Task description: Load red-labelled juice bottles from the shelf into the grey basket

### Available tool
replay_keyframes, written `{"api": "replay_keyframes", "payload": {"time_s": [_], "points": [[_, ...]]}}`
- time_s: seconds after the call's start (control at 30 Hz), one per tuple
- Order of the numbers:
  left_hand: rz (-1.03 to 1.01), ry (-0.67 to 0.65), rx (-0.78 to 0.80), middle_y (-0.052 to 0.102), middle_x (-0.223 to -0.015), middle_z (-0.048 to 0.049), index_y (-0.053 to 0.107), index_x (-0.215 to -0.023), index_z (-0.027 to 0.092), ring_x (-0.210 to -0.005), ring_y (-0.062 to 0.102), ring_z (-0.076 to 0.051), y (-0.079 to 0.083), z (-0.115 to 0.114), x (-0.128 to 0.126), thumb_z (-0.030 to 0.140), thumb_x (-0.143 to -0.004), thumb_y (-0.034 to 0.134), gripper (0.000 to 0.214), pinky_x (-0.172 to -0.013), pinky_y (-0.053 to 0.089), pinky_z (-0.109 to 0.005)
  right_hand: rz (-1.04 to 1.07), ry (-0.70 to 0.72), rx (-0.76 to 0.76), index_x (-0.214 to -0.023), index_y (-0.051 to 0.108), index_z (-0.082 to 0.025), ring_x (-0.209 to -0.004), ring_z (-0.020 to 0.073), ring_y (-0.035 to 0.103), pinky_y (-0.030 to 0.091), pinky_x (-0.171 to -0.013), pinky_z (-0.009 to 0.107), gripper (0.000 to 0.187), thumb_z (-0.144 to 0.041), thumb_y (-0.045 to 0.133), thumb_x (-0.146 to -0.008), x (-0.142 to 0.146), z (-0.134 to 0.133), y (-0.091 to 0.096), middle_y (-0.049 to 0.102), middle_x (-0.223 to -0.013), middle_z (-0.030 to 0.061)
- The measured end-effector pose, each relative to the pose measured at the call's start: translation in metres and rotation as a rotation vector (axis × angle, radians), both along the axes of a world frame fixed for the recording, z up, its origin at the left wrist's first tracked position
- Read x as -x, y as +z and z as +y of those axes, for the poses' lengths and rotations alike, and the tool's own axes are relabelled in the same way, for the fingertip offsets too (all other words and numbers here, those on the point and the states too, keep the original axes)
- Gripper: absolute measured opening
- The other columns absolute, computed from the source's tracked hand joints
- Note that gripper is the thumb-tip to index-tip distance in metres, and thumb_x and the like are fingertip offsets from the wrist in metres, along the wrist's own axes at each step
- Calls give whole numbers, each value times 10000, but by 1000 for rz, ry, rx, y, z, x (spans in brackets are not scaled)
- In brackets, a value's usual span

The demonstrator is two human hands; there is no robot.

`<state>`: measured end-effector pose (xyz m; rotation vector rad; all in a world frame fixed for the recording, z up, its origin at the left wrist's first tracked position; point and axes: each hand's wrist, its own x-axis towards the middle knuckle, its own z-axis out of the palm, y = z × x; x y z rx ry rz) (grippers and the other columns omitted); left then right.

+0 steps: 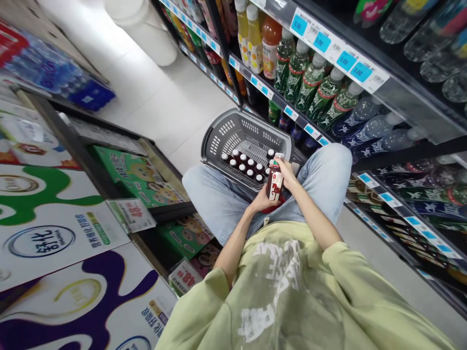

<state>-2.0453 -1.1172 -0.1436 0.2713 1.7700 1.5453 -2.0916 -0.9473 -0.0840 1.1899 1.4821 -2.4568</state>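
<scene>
Between my two hands is a dark red drink bottle with a white and red label and a pale cap, tilted over my lap. My left hand is closed around its lower end. Near the cap, my right hand grips the upper part. Just beyond the bottle stands a grey plastic shopping basket on the floor in front of my knees. Several dark bottles with white caps stand upright in rows inside it, and my right hand partly covers those at the right.
Shelves of drinks with blue price tags rise on the right, with several green bottles closest to the basket. Stacked cartons and a low dark rack line the left. White buckets and wrapped water packs stand farther off.
</scene>
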Motion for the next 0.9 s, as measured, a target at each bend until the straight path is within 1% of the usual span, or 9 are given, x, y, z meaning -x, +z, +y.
{"api": "replay_keyframes", "payload": {"time_s": [0.13,0.33,0.47,0.63,0.77,0.9], "points": [[-48,6,-21,701,-1336,-174,511,-1401,117,-1250,668,-359,2,2,-1,296,-549,975,986,-1155,516,-517,3,8,11,-972,606,-241,-540,128,617,501,-477,223,370,-512,837,-873,0,1,1,741,-749,-31],[-47,20,18,714,-1315,-154,544,-1386,128,-1237,672,-350,7,2,-1,265,-551,988,955,-1146,525,-503,-17,19,13,-964,606,-237,-527,128,600,493,-465,227,341,-493,819,-890,1,0,3,727,-725,-29],[-8,24,46,704,-1328,-166,549,-1408,121,-1234,671,-358,4,1,-2,284,-550,1006,986,-1160,515,-525,10,28,17,-955,613,-237,-534,131,605,501,-468,228,342,-492,828,-879,2,-2,3,729,-729,-22],[14,57,47,714,-1345,-146,546,-1466,154,-1257,669,-353,-3,-1,-3,260,-551,1023,1037,-1180,506,-516,5,24,12,-951,618,-233,-522,130,593,489,-456,229,324,-470,827,-877,2,-2,1,731,-725,-15],[44,31,90,705,-1359,-161,546,-1461,141,-1264,671,-373,-5,-1,-3,294,-550,1028,1042,-1175,512,-535,-12,26,12,-970,614,-236,-517,132,596,493,-456,231,325,-470,823,-886,3,-2,1,725,-712,-22],[69,-2,122,708,-1350,-163,559,-1412,136,-1252,677,-373,-3,-1,-1,323,-554,1020,991,-1145,527,-524,-10,29,19,-980,605,-238,-518,134,606,501,-461,233,349,-489,829,-888,3,-1,0,725,-710,-27]]}}
